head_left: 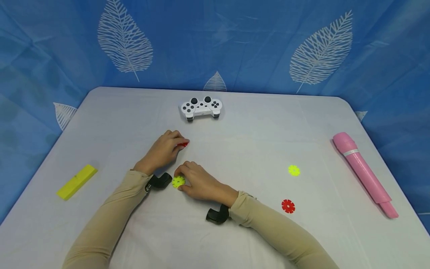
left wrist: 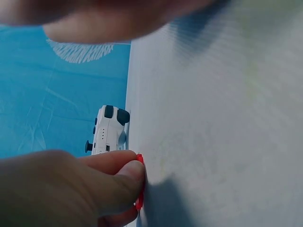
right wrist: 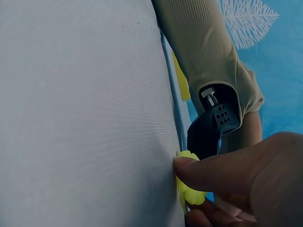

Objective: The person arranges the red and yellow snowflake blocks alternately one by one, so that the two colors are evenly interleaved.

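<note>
In the head view, my left hand (head_left: 164, 150) pinches a small red notched disc (head_left: 183, 144) between thumb and fingers, low over the white table. From the left wrist view, the red disc (left wrist: 140, 202) stands nearly edge-on, with the thumb covering part of it. My right hand (head_left: 201, 182), nearer the front, holds a yellow-green notched disc (head_left: 178, 182) at its edges by thumb and fingers. That yellow-green disc (right wrist: 193, 195) is partly behind the thumb in the right wrist view. Off to the right lie another yellow-green disc (head_left: 294, 170) and another red disc (head_left: 288, 206).
A white game controller (head_left: 201, 108) sits at the back middle of the white table (head_left: 248, 123). A yellow block (head_left: 77, 182) lies on the left. Along the right side lies a long pink stick (head_left: 364, 172) with a rounded head. Blue leaf-patterned cloth (head_left: 221, 41) hangs behind.
</note>
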`<state>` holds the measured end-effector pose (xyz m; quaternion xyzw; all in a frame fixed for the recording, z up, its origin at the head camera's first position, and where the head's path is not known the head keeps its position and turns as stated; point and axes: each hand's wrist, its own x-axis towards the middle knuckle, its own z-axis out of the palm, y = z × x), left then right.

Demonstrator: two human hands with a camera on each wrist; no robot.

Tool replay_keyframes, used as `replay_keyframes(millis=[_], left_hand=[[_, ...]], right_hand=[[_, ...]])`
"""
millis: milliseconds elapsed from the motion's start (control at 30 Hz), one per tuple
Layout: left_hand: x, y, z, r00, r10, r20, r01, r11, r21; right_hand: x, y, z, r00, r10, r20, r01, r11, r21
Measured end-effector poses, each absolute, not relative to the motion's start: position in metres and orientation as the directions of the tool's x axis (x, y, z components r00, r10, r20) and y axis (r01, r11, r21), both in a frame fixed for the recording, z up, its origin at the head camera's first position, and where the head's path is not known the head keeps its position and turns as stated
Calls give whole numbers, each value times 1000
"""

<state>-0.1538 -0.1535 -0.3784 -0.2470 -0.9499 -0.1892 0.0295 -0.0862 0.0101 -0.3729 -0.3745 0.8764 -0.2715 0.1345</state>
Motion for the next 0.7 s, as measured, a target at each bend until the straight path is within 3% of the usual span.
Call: replay_keyframes(millis=[333,700], left_hand=[[-153,-154,-378,-872,462,163,489,805,335],[-153,-154,-379,-874,459,158,485,808,336]], right_hand=[[-87,12,-374,-597,-802,18,-625,451,-638],[-88,12,-377,-535,-842,74,-690,385,-613]])
